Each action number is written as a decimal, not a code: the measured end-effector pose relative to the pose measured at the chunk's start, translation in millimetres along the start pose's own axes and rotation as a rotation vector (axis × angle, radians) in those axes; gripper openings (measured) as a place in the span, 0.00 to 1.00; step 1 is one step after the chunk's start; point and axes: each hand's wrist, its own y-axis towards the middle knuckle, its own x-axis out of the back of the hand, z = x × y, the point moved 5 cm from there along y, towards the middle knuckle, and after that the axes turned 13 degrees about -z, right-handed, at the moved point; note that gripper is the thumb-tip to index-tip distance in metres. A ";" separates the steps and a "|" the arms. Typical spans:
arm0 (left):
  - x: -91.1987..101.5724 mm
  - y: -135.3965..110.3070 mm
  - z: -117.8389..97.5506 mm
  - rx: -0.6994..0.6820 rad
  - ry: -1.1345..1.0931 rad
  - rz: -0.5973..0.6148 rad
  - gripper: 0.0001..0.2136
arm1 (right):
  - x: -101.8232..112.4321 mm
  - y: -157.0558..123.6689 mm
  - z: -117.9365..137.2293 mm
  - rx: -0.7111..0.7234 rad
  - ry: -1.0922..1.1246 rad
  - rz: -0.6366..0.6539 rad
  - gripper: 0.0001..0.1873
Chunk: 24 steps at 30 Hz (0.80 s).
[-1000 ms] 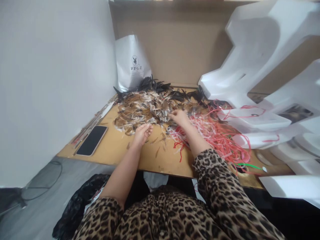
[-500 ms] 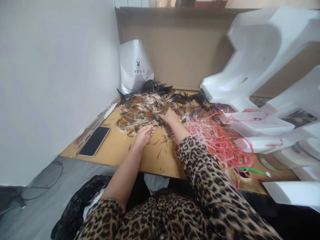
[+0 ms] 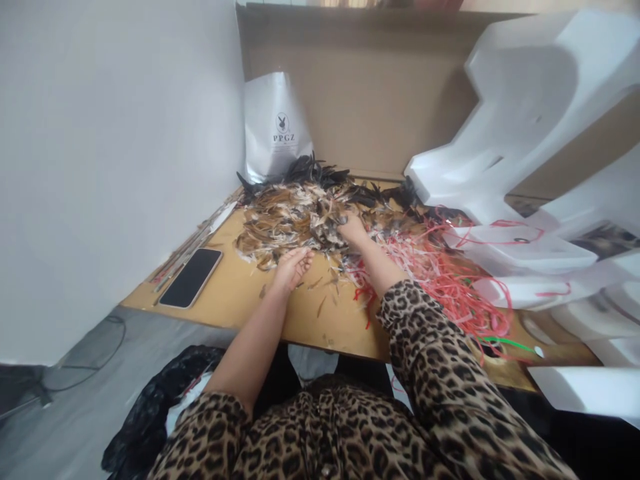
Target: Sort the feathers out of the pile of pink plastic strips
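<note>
Below the PPGZ bag [image 3: 277, 130], left hand [image 3: 293, 265], right hand [image 3: 353, 230] touch feathers [image 3: 287, 217]; fingers' grip unclear.

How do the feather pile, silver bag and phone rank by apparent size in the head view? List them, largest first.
1. feather pile, clearly largest.
2. silver bag, though it stands farther back.
3. phone, smallest, despite lying nearer the camera.

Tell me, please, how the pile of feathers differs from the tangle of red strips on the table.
The pile of feathers is brown, white and black; the tangle of red strips is red and pale pink. The feathers are short and flat, the strips long, thin and curling. The right hand rests in the feathers; the strips lie to its right. Both lie loose on the wooden table.
</note>
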 end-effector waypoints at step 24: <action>-2.7 -2.8 -1.3 0.016 -0.011 0.002 0.21 | 5.0 -52.4 -0.1 -0.169 0.565 0.123 0.33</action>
